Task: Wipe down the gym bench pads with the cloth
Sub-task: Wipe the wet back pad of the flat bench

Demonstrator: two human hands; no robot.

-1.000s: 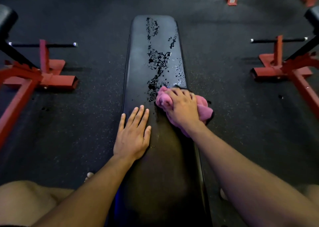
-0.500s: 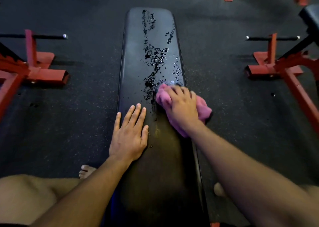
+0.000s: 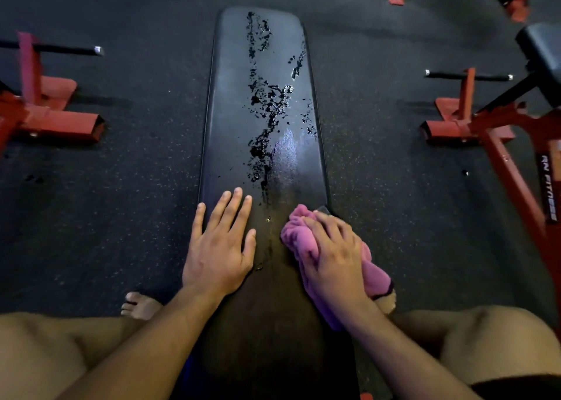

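Head view: black pad ran lengthwise away from the person, who straddled its near end. Left hand lay flat on the pad, fingers spread, gripping nothing. Right hand was clenched on a bunched pink cloth, pressing it onto the pad's right edge just beside the left hand. Wet droplets streaked the pad ahead of both hands. A smeared damp patch sat ahead of the cloth. Red frames stood on the dark floor, well apart on either side.
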